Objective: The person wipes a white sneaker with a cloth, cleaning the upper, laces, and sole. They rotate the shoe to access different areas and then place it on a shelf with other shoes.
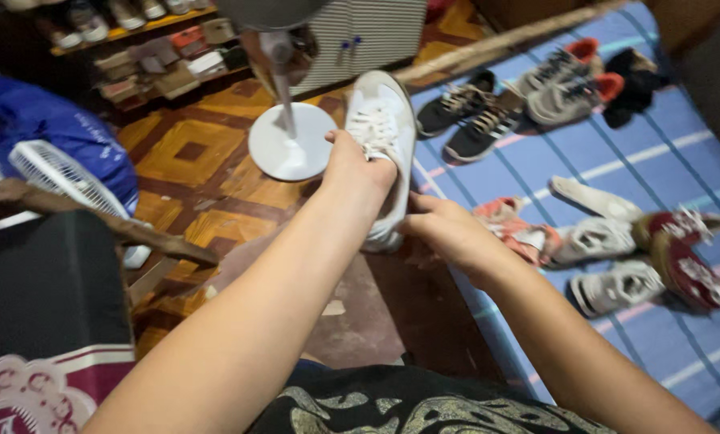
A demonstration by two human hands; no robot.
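Note:
A white lace-up sneaker [384, 120] is held up in front of me, toe pointing away. My left hand [358, 170] grips it from the lace side, fingers wrapped over the tongue. My right hand [444, 229] touches the sneaker's heel end from below and to the right, fingers curled against the sole. Both forearms reach out from the bottom of the view.
A blue striped mat [665, 161] on the right carries several pairs of shoes: black ones [472, 112], grey ones with red heels [565, 84], white-and-grey ones [609, 241], maroon ones [689, 257]. A standing fan's white base [291, 145] sits on the patterned floor. A second fan [58, 177] and a shoe shelf [135, 48] are at left.

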